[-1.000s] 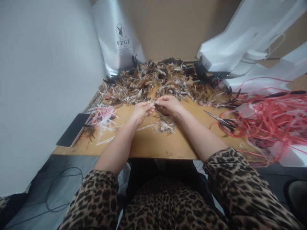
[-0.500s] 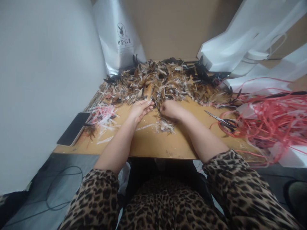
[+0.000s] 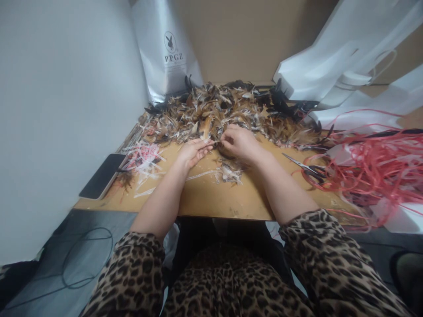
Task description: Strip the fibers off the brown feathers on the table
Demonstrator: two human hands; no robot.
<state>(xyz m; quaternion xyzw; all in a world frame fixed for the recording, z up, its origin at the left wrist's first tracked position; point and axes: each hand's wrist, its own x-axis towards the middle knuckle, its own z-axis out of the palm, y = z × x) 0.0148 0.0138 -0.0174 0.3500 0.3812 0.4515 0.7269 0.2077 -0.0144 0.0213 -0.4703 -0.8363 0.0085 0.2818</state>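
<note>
Feather heap [image 3: 238,103], brown, black and white, spread along the rear of a tan tabletop [image 3: 226,204], with its front margin reached by both hands. At that margin the left hand [image 3: 194,152] is placed palm inward, its thumb and forefinger pinched together on a thin pale strand [image 3: 215,141]. The right hand [image 3: 243,143] is held just beside it with fingers curled inward; whether anything is grasped by them cannot be told, since the fingertips are partly hidden. A small feather tuft [image 3: 229,172] is set between the forearms, and from it exposed board is continued to the straight front edge, by which room for the wrists is afforded. A narrower band of board is left between the right forearm and the scissors [image 3: 302,165], whose blades are pointed toward that arm; the handles are bordered by a red ribbon tangle [image 3: 380,163]. On the left, space is bounded by a pile of pink and white strips [image 3: 143,156] and a smartphone [image 3: 103,176] laid along the side edge. The rear is closed by a printed white bag [image 3: 168,66] and a brown panel [image 3: 241,39].
</note>
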